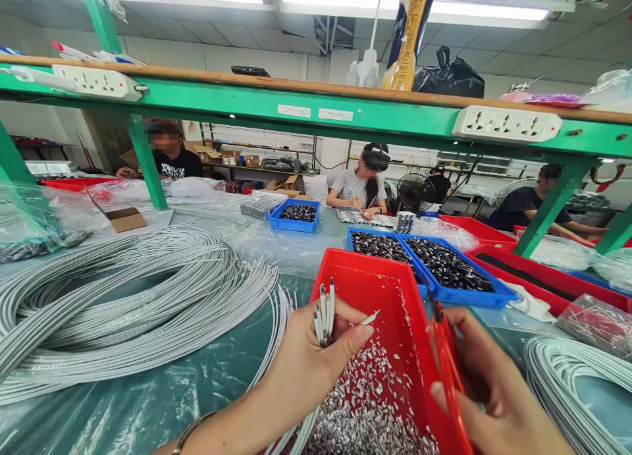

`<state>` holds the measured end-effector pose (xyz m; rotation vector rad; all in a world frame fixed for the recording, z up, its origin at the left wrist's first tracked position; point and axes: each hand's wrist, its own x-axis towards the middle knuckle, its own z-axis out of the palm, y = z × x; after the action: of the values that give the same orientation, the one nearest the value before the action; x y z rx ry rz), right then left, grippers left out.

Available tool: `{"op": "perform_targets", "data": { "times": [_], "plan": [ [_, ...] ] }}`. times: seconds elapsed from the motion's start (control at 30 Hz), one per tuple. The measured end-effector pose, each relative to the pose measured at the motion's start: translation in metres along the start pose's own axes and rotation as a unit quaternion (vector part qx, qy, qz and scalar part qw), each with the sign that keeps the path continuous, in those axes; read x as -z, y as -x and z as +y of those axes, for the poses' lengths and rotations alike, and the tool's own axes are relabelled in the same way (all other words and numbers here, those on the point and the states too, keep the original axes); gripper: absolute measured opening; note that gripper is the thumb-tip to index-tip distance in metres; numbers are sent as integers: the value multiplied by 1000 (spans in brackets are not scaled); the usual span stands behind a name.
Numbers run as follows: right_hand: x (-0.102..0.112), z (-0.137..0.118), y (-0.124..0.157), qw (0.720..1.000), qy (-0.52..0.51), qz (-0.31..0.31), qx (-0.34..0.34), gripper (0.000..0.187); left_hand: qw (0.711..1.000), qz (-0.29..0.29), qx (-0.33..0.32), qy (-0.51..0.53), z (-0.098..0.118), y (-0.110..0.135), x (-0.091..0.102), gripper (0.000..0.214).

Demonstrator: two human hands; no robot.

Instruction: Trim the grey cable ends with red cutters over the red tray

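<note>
My left hand (316, 349) is closed round several grey cables (323, 317), their cut ends pointing up. One cable end (370, 318) is pinched apart from the others between thumb and forefinger, with a thin dark tip showing. In my right hand (478, 376) is a pair of red-handled scissors (449, 369), its dark blades pointing up and away, apart from the cable. Both hands are over a red bin (363, 270) whose bottom is covered with small silvery scraps (365, 402).
A large coil of grey cable (123, 303) lies at left, a second coil (582, 389) at right. Blue trays of black parts (449, 264) stand behind the bin. A green shelf beam (296, 109) with power strips crosses above. Other people sit across the table.
</note>
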<state>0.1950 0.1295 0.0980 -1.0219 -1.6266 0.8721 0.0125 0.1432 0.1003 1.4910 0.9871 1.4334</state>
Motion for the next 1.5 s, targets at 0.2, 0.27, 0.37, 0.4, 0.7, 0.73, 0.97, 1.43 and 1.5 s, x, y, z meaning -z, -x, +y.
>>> {"op": "perform_targets", "data": {
  "times": [0.2, 0.27, 0.37, 0.4, 0.7, 0.73, 0.97, 1.43, 1.5],
  "plan": [
    [-6, 2, -5, 997, -61, -26, -48, 22, 986, -99, 108, 79, -8, 1, -4, 22],
    [-4, 9, -4, 997, -59, -41, -16, 27, 981, -115, 124, 95, -9, 1, -4, 26],
    [6, 23, 4, 999, 5, -34, 27, 57, 982, -109, 118, 98, -8, 1, -3, 30],
    [10, 28, 7, 997, 57, -39, 32, 69, 985, -100, 106, 93, -6, 1, -2, 29],
    [17, 17, 8, 920, 348, -172, 50, 73, 996, -55, 42, 54, -5, 1, -1, 17],
    [15, 14, 8, 919, 351, -169, 52, 70, 996, -59, 44, 54, -6, 1, -1, 16],
    [11, 17, 0, 932, 297, -179, 106, 46, 998, -61, 22, 20, -5, -1, 0, 12],
    [-3, 17, 3, 993, 119, -11, -14, 59, 992, -81, 63, 66, -8, -3, 5, 21],
    [0, 18, 4, 989, 140, -35, -2, 57, 992, -87, 64, 69, -7, -2, 4, 22]
  ]
}}
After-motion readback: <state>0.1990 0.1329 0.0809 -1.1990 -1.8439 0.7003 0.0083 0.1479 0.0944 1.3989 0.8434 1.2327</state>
